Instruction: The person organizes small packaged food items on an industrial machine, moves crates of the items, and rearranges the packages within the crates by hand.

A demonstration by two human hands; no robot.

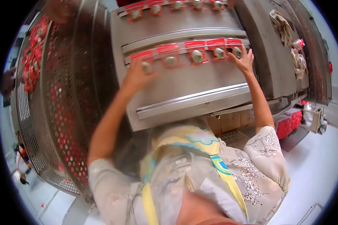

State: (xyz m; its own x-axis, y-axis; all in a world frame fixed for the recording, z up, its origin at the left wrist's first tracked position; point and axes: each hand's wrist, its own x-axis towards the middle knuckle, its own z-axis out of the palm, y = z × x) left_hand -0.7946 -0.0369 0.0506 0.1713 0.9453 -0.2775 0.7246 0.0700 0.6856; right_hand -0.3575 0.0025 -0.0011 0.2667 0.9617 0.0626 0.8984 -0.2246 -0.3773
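Observation:
Several clear-and-red plastic pouches [197,53], each with a pale egg-like item inside, lie in a row along a metal bar of a stainless-steel packing machine bed [197,78]. My left hand [138,74], blurred, lies over the leftmost pouch [146,66], its thumb apart from the fingers. At the row's other end, my right hand [244,60] has its fingers spread, thumb and index finger on either side of the rightmost pouch [237,51]. Whether either hand pinches its pouch is unclear. Between them, a blurred pouch [170,59] and two sharper ones hang from the bar.
A second row of similar pouches [177,5] lies at the far edge. Another person's blurred hand [56,11] shows at the upper left. Perforated metal trays [64,112] stand left, one heaped with red pouches [35,62]. Cloths [281,26] rest on the right-hand metal housing.

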